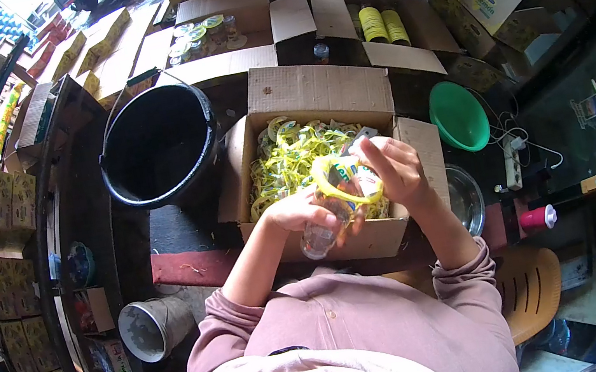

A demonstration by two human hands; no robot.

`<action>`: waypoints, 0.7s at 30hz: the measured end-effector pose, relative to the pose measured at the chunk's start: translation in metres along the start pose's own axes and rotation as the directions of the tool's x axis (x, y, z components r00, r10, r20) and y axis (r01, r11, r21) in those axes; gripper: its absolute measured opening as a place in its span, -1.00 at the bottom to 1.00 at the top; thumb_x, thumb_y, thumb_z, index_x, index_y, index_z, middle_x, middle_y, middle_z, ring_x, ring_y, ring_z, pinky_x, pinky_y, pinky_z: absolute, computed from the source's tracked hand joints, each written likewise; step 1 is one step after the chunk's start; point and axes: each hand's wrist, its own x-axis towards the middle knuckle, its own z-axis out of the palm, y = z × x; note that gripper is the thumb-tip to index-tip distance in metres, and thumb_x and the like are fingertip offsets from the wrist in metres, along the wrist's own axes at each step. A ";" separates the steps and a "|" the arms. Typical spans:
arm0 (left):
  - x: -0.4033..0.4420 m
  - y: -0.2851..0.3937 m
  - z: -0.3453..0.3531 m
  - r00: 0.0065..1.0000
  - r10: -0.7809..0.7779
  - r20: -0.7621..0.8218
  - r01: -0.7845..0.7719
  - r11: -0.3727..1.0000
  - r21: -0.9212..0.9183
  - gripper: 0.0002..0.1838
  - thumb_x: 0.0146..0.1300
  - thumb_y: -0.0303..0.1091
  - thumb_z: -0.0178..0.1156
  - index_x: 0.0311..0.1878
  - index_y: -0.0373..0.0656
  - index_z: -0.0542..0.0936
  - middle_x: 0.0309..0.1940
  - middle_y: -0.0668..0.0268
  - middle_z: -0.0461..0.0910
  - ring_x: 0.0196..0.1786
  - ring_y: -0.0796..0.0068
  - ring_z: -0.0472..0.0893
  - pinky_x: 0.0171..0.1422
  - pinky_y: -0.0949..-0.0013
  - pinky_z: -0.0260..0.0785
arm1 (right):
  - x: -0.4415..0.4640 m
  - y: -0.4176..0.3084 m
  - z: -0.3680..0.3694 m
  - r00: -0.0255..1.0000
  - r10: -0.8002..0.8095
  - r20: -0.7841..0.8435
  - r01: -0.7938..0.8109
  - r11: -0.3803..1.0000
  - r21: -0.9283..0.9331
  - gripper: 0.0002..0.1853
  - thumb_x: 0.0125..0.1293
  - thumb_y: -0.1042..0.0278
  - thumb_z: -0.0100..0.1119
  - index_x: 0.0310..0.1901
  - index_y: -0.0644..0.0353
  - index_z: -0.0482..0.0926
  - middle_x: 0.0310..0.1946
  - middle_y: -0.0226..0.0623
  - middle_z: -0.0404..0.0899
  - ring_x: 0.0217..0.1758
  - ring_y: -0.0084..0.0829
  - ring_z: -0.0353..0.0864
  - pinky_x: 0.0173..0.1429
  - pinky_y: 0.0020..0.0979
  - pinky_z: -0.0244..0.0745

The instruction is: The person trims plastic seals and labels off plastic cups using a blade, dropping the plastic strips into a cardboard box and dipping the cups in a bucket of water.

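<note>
step in hand looks like fitting yellow-edged label sleeve (344, 172) to clear bottle (317, 241), mid-frame, over carton (319, 92) of loose sleeves (285, 163). left hand (304, 212) wrapped round bottle, right hand (396, 171) gripping sleeve. next move likely calls for steady bottle, even pull. sleeve thin, looped, printed; bottle see-through, tilted.

One held container (318, 242), two buckets (150, 330)

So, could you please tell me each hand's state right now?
Left hand: closed around a clear, rounded container.
Right hand: holding a yellow, printed, loop-shaped label.
</note>
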 end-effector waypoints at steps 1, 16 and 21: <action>-0.002 0.004 0.000 0.995 0.000 -0.096 0.003 0.999 0.032 -0.43 -0.08 -0.31 0.27 0.01 -0.31 0.32 -0.29 0.18 0.49 -0.30 0.43 0.55 -0.21 0.37 0.48 | 0.001 0.002 -0.001 1.000 0.005 -0.017 -0.005 1.000 -0.013 -0.41 -0.07 0.55 0.16 0.10 0.43 0.33 -0.48 -0.23 0.55 -0.46 -0.41 0.54 -0.37 -0.40 0.48; 0.007 0.014 0.007 0.784 0.531 -0.322 0.119 0.380 0.917 -0.37 -0.20 -0.29 0.37 -0.03 -0.31 0.37 -0.22 0.17 0.51 -0.16 0.35 0.52 0.00 0.36 0.34 | -0.003 0.006 -0.008 0.993 0.074 0.094 -0.065 0.993 -0.101 -0.38 -0.07 0.59 0.16 0.14 0.36 0.31 -0.52 -0.27 0.54 -0.48 -0.44 0.54 -0.35 -0.41 0.49; 0.005 0.011 0.005 0.871 0.332 -0.362 0.111 0.585 0.803 -0.40 -0.19 -0.35 0.34 -0.01 -0.28 0.38 -0.21 0.26 0.50 -0.15 0.47 0.48 0.00 0.43 0.32 | -0.007 0.007 -0.007 0.996 0.020 0.087 -0.013 0.997 -0.081 -0.39 -0.06 0.56 0.18 0.12 0.38 0.32 -0.47 -0.27 0.57 -0.45 -0.46 0.56 -0.35 -0.41 0.50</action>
